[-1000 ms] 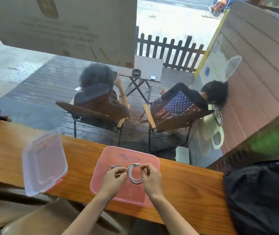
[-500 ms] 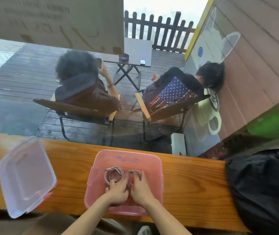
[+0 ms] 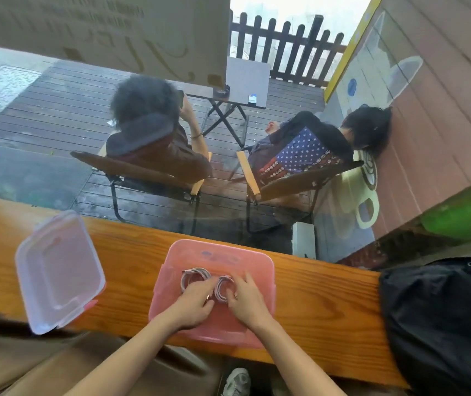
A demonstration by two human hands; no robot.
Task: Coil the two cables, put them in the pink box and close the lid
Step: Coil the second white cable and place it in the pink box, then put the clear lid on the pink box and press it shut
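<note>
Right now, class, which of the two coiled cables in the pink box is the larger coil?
The left coil, under the left hand: its loop is visibly wider than the right coil, which lies beside it under the right hand.

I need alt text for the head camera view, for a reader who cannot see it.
Two bare hands, left hand and right hand, press two coiled cables side by side inside an open pink box on a wooden counter. The clear lid lies apart to the left; a black bag sits on the right.
</note>
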